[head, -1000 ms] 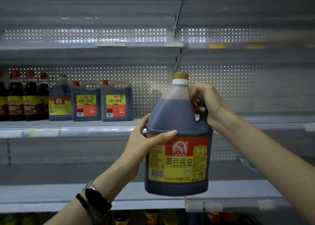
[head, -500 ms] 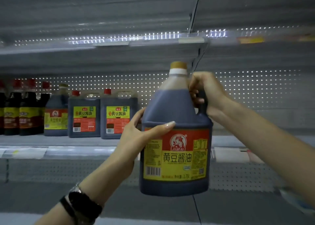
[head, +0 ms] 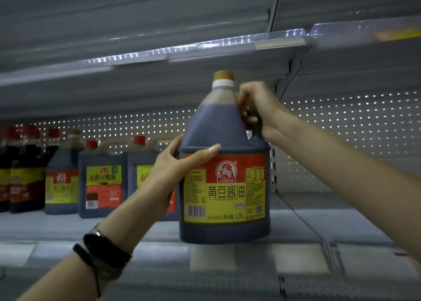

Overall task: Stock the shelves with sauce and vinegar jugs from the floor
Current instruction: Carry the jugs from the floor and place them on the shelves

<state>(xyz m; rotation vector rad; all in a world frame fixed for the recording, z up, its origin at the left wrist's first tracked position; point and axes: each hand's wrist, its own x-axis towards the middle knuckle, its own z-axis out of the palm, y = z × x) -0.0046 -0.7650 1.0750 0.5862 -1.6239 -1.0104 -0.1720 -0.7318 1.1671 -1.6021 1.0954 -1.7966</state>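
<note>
Soy sauce jug upright, long axis vertical, base apparently just above the shelf front lip. My right hand curled round its handle; left hand gripped its shoulder. Free shelf lay behind it, right of the stocked jugs.

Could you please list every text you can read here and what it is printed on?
"黄豆酱油": label of the held jug.
"净含量 1.75L": bottom of that label.
"黄豆酱油": red-capped square jug on the shelf.
Logo brand name, fine print, other bottles: too blurred to read.
</note>
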